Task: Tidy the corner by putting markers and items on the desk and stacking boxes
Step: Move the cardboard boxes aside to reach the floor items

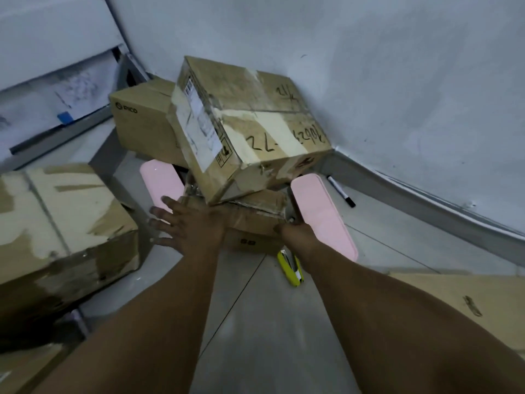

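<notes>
I'm looking down into a corner of the room, both bare arms reaching forward over the tiled floor [255, 322]. My left hand [184, 223] is spread wide, fingers [159, 213] straight and holding nothing, its tips over the near end of the left pink case [162, 182], which lies flat on the floor. My right hand [298, 237] has its fingers curled around the near part of the right pink case [324, 214], gripping it along its left edge; that case runs away from me toward the wall.

Between the two hands sits a small box [255, 220], crumpled on top, resting on the floor. A taped box [247, 123] leans tilted over it, one corner down on the small box, with handwritten numbers across its tape and a shipping label on its left face. Behind that, touching it, stands a box marked PICO [139, 126]. A large worn box [62, 223] lies to my left, well apart from the pile, and a flat sheet of cardboard [468, 302] shows at the right edge.

A black marker [341, 190] lies on the floor near the wall's skirting, just beyond the right pink case and apart from it. A yellow stapler [291, 270] lies on the floor just under my right wrist, partly hidden by the arm. At upper left a whiteboard [56, 89] leans against the wall.
</notes>
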